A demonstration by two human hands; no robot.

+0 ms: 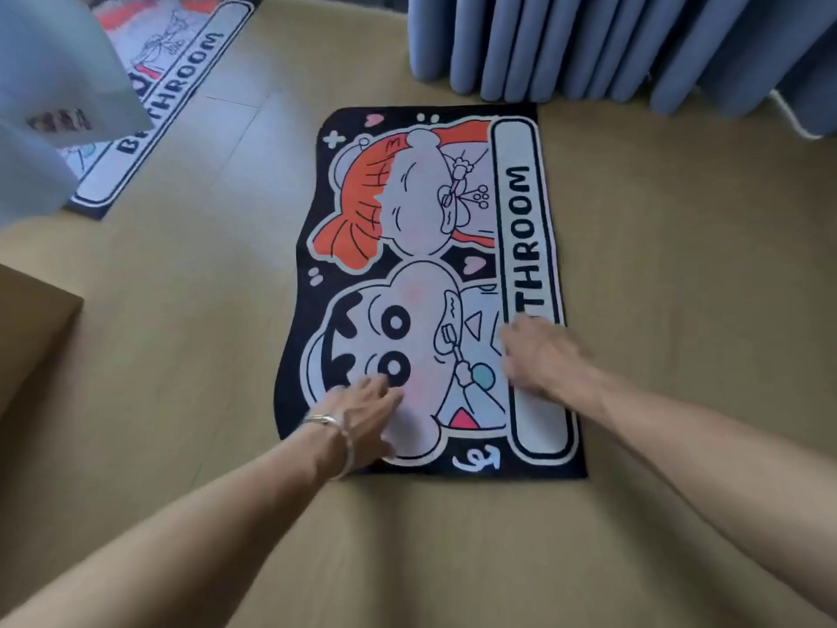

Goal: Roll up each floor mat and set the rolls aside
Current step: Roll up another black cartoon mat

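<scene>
Head view: the cartoon mat (407,197) lies flat on the floor, its near end under the left hand (362,419) and right hand (543,360). Both rest flat with fingers spread, each grip released, probably smoothing before rolling. The right is motion-blurred. Beyond the left grip, a second mat (181,83) is half hidden.

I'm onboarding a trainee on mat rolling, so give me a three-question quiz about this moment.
1. True or false: the near mat is already partly rolled.
2. Which wrist wears the bracelet? A left, B right, C both.
3. Fill in: the second mat lies at the far ____ of the view.
Key: 1 false, the near mat lies flat beneath the left hand and right hand; 2 A; 3 left.
</scene>
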